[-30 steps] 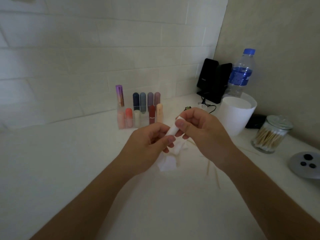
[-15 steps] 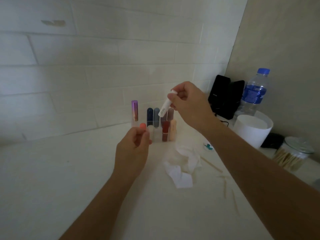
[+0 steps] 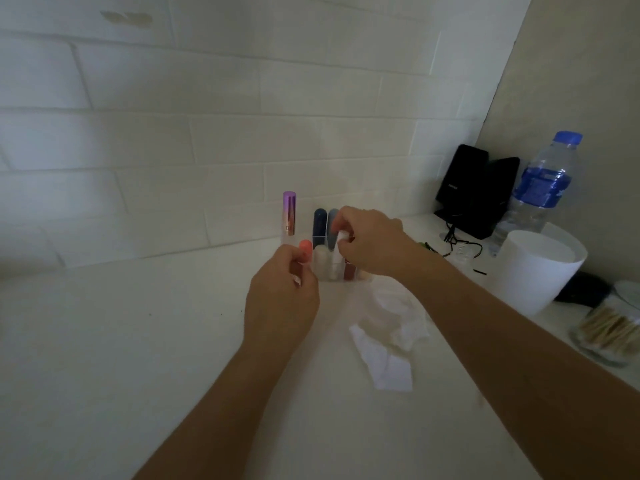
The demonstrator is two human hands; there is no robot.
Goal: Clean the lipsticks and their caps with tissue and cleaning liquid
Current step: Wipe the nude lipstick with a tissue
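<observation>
My left grip (image 3: 282, 299) has closed on the coral lipstick (image 3: 305, 249) mid-frame, pinching it where it stands in the clear rack (image 3: 370, 278). Just right of it is the white lipstick (image 3: 341, 242). I held it above the rack a moment ago, and now it sinks into its slot, pinched by my right grip (image 3: 370, 244). That one looks finished, and I judge coral is next. The tissue (image 3: 391, 337) lies lower right on the tabletop (image 3: 138, 341).

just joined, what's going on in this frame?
A person is working at a white counter. The right hand pinches a white lipstick upright at the clear organizer, among the other lipsticks. The left hand appears to pinch the coral-capped lipstick near the organizer's left end. A crumpled tissue lies on the counter nearby, with neither hand on it.
</observation>
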